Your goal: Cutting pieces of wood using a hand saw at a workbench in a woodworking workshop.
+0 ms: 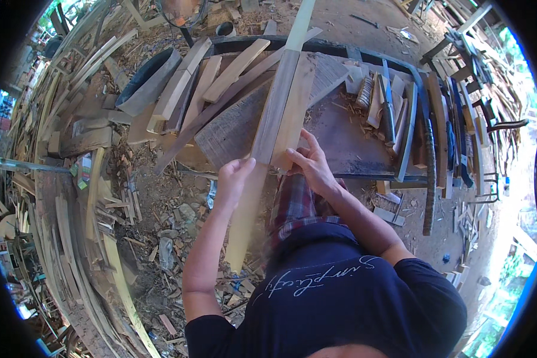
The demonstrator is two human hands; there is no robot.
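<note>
Long timbers (62, 221): lay piled well to the left of the left grip, lengthwise along the ground.
Dark trough (155, 86): stood beyond the left grip and off to its left.
Squared timber lengths (178, 95): lay slanting just right of the trough, beyond the left grip.
Wide weathered board (221, 134): lay at an angle just beyond the left grip, passing beneath the boards being handled.
Left grip (232, 178): was narrow, thumb and fingers closed on the near left corner of the brown board.
Lower pale length (244, 221): sloped down just to the right of the left forearm.
Brown board (274, 110): ran away from the left grip, long edge against the light board.
Light board (296, 110): reached away from the right grip, to the left of it.
Right grip (313, 166): held the near end of the light board, thumb on top, forefinger along its right edge.
Counter (352, 146): spread beyond and right of the right grip.
Bladed tool (389, 122): rested among wood pieces, right of the right grip.
Ribbed bar (428, 191): hung at the counter's right side, well apart from the right grip.
</note>
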